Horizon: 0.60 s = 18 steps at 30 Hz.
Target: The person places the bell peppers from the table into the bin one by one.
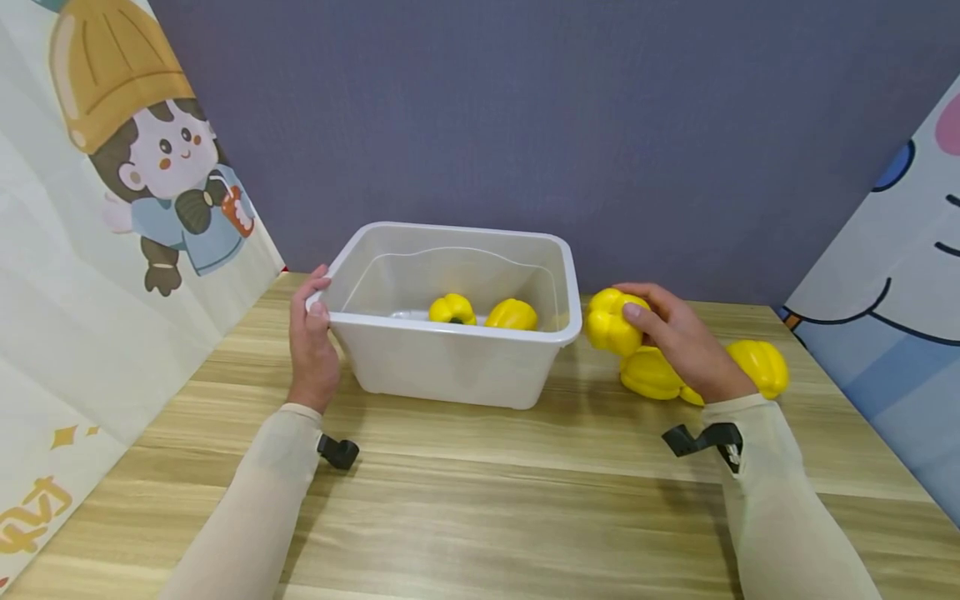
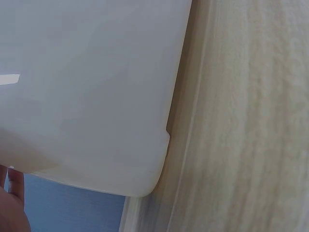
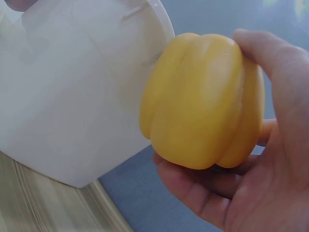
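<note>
- A white, rectangular, open-topped plastic bin (image 1: 442,367) stood on the wood-grained tabletop (image 1: 480,508).
- The left hand (image 1: 311,342) gripped the bin at its left end, with the thumb on the rim near the front corner.
- The right hand (image 1: 682,342) held a glossy, yellow, lobed bell pepper (image 1: 609,323) between thumb and fingers; this pepper was raised, just outside the bin's right end.
- Inside the bin lay a second pepper (image 1: 452,308), near the middle, and a third pepper (image 1: 512,314), more to the right.
- On the tabletop, to the right of the bin, a fourth pepper (image 1: 648,375) and a fifth pepper (image 1: 761,367) were partly covered by the right hand; a mostly hidden yellow part (image 1: 692,397) showed between them.
- Behind the bin rose a dark blue-grey panel (image 1: 525,117).
</note>
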Each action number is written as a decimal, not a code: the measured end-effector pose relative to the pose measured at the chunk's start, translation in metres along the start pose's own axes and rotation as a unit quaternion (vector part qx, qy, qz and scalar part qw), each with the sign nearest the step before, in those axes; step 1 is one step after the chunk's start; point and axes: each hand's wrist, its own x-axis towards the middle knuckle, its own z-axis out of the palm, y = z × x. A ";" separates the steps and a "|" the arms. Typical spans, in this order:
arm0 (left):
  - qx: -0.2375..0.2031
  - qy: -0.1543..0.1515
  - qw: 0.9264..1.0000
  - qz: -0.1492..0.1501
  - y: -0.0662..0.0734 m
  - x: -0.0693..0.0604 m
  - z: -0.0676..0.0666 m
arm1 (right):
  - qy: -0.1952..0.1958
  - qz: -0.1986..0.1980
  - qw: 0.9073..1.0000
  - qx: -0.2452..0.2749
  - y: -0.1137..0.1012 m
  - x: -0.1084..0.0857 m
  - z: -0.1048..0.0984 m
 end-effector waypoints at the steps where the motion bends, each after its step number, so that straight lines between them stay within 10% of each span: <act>1: -0.001 0.001 1.000 0.001 0.000 0.000 0.000 | 0.000 -0.001 1.000 0.002 0.000 0.000 0.000; 18: 0.002 -0.005 1.000 -0.009 0.004 0.000 0.000 | -0.001 0.002 1.000 0.004 -0.005 0.000 0.004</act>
